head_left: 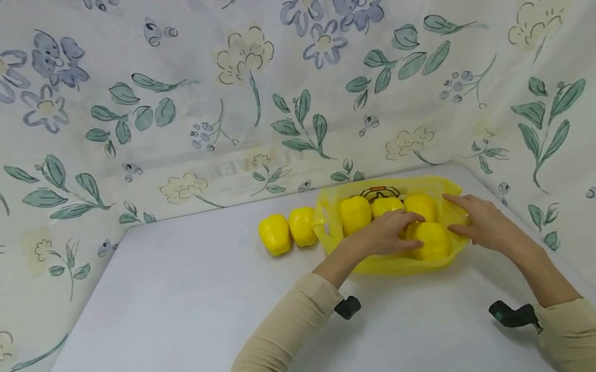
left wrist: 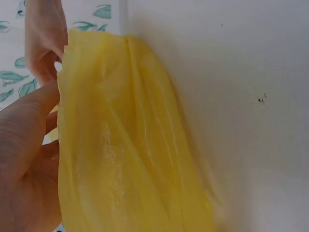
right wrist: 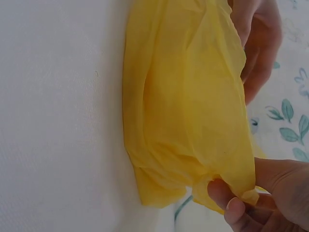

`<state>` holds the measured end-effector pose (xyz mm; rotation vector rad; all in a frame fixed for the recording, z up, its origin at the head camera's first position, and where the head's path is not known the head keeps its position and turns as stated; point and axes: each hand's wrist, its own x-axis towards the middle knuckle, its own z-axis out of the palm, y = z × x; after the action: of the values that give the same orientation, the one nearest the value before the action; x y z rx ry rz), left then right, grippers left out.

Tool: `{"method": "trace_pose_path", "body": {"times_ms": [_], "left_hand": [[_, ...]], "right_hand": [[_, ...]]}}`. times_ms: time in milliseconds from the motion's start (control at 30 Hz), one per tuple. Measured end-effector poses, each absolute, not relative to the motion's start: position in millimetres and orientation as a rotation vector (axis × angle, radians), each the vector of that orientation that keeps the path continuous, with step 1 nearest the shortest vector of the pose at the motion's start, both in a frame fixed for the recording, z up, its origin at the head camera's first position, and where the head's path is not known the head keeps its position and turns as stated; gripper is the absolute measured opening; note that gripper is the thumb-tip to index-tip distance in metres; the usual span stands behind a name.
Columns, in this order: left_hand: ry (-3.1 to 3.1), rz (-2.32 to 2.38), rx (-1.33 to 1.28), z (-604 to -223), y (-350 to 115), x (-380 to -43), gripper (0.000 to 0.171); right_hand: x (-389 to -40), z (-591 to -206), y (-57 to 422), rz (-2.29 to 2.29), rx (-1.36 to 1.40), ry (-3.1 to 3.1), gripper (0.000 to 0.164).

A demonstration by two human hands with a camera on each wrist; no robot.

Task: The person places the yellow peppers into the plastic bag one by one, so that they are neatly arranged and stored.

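A yellow plastic bag (head_left: 402,266) lies open on the table with several yellow bell peppers in it. My left hand (head_left: 383,235) reaches over its near rim and holds the front right bell pepper (head_left: 432,243), fingers at the top and thumb at the left side. In the left wrist view, the bag's wall (left wrist: 125,145) hides part of the left hand (left wrist: 29,164). My right hand (head_left: 484,221) is at the bag's right end. Its thumb and fingers pinch the rim, as the right wrist view shows the right hand (right wrist: 275,198).
Two more yellow bell peppers, one at the left (head_left: 275,235) and one beside the bag (head_left: 302,226), stand on the white table (head_left: 177,314). A floral cloth (head_left: 233,91) hangs behind the table and along its sides. Dark wrist devices (head_left: 513,313) jut out below both forearms.
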<state>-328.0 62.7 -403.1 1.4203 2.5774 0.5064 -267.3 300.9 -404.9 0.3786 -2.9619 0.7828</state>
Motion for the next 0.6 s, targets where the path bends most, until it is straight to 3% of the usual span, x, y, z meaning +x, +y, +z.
{"method": "trace_pose_path", "body": {"times_ms": [600], "left_hand": [[2.585,0.437,1.388,-401.2,63.4,-329.9,0.056]], "right_hand": [[-267.3,-404.9,304.2,0.783,0.406,-2.943,0.066]]}}
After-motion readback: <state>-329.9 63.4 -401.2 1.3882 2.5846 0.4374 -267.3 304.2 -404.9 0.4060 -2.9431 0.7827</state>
